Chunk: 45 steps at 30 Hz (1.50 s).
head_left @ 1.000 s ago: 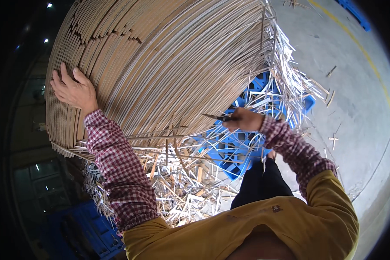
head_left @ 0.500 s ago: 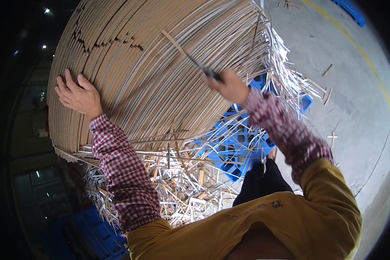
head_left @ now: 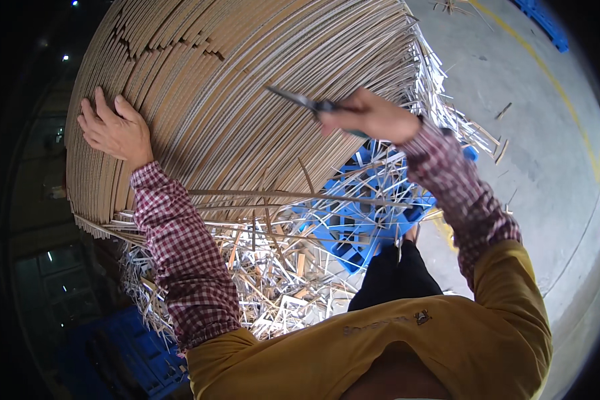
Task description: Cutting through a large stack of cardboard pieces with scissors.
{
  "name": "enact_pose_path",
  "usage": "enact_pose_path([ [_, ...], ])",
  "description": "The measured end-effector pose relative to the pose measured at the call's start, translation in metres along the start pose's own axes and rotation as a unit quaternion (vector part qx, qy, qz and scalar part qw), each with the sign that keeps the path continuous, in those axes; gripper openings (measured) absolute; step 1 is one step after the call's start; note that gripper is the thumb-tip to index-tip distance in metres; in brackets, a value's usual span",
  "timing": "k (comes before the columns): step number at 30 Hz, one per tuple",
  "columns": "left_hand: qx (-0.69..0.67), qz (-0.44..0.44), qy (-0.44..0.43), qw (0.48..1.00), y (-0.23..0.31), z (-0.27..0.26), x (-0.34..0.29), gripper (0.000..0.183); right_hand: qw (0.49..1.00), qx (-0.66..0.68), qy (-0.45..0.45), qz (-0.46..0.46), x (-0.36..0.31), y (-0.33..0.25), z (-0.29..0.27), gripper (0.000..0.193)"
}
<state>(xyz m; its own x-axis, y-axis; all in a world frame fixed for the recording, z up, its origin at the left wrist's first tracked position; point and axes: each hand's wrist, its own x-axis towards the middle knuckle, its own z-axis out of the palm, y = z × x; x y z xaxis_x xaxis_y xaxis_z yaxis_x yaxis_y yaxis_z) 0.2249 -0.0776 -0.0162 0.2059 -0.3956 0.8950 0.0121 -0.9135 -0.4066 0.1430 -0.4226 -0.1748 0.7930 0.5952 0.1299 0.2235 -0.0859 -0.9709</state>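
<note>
My left hand point(head_left: 117, 129) lies with fingers spread on the left side of a tall stack of corrugated cardboard sheets point(head_left: 200, 100). My right hand point(head_left: 370, 117) is closed round the handles of what looks like long-nose pliers point(head_left: 303, 101), blurred by motion. Their dark jaws point left over the stack's edges, with no strip visible at the tip. A long thin cardboard strip point(head_left: 280, 195) hangs across the stack's near lower edge, between my forearms. Several other loose strips stick out around it.
Blue plastic pallet point(head_left: 353, 220) under the stack, strewn with strips. A heap of cardboard scraps point(head_left: 280, 287) covers the floor before me. More white strips point(head_left: 433, 87) hang from the stack's right edge. Grey floor point(head_left: 533, 133) with a yellow line lies right; another blue pallet point(head_left: 130, 353) stands lower left.
My right hand has moved right, and the strip at the pliers' tip no longer shows there. A long strip now crosses the near lower edge. My left hand stays on the stack.
</note>
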Motion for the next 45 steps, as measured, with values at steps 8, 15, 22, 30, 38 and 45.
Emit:
enact_pose_path([
  [8, -0.017, -0.006, 0.01, 1.0, 0.0, 0.004, -0.003, 0.039, 0.994, 0.044, 0.071, 0.074, 0.083, -0.028, 0.001, 0.05],
  [15, -0.011, -0.008, 0.012, 1.0, -0.002, 0.004, -0.003, 0.038, 0.974, 0.065, 0.061, 0.207, 0.086, -0.07, -0.004, 0.051],
  [22, -0.008, -0.004, 0.007, 1.0, -0.008, 0.003, -0.006, 0.039, 0.997, 0.025, 0.072, 0.03, 0.035, 0.006, 0.063, 0.028],
  [30, -0.014, -0.005, 0.011, 1.0, -0.003, 0.004, -0.004, 0.038, 0.996, 0.025, -0.055, 0.061, 0.001, 0.006, 0.027, 0.043],
  [38, -0.013, -0.014, -0.001, 1.0, -0.002, 0.003, -0.004, 0.038, 0.971, 0.178, 0.052, 0.151, 0.079, -0.037, -0.005, 0.047],
  [45, -0.019, -0.01, 0.0, 1.0, 0.001, 0.004, -0.002, 0.038, 0.931, 0.297, 0.121, 0.173, 0.099, -0.051, 0.016, 0.04],
])
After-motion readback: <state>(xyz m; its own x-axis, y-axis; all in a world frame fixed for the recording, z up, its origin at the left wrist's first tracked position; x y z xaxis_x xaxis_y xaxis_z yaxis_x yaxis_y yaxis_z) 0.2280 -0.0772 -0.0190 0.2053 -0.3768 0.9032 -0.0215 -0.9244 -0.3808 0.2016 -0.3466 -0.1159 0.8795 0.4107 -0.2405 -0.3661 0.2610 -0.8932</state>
